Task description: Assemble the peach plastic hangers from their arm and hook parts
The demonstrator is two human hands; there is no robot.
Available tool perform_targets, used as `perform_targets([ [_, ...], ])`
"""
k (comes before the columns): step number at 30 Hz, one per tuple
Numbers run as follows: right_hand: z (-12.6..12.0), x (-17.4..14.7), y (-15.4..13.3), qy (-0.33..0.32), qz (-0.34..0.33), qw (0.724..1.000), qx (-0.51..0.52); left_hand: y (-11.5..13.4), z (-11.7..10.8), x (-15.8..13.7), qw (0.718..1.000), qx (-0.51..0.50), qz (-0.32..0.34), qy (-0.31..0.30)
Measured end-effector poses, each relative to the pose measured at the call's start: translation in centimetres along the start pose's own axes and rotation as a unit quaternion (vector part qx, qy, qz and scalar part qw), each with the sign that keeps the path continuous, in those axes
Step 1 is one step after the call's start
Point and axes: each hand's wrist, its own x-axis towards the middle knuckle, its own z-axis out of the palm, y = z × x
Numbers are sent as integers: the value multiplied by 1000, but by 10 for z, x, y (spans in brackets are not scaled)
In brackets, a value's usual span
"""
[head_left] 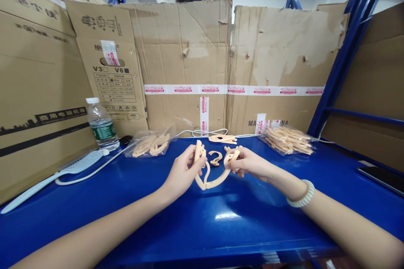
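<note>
Both my hands hold a beige plastic folding hanger [217, 182] above the blue table, its two arms joined at a low point and spread in a V. My left hand [184, 171] is closed round the upright left arm. The fingers of my right hand [249, 163] pinch the raised end of the curved right arm. Between and behind the hands, a loose beige hanger hook [216, 159] lies on the table. More beige pieces [222, 139] lie farther back; some small parts beside my right hand are partly hidden by it.
Clear bags of beige pieces lie at left [151, 145] and right [288, 139]. A water bottle [102, 128], a pale blue hairbrush [75, 168] and a white cable stand left; a phone [381, 178] lies right. Cardboard [186, 63] walls the back, a person's head above it.
</note>
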Motion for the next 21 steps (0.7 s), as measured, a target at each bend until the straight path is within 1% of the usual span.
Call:
perform_targets([
  [6, -4, 4, 1, 73, -21, 995, 67, 2, -9, 8, 997, -7, 26, 68],
  [11, -11, 8, 6, 103, -28, 987, 122, 4, -11, 10, 996, 4, 25, 88],
  [16, -20, 11, 9, 114, -49, 980, 155, 3, -9, 8, 998, 8, 10, 66],
  [18, -18, 11, 9, 100, -50, 981, 155, 3, -8, 7, 999, 6, 1, 42],
  [21, -9, 8, 10, 70, -50, 985, 146, 6, -4, 2, 1000, 5, -12, -4],
])
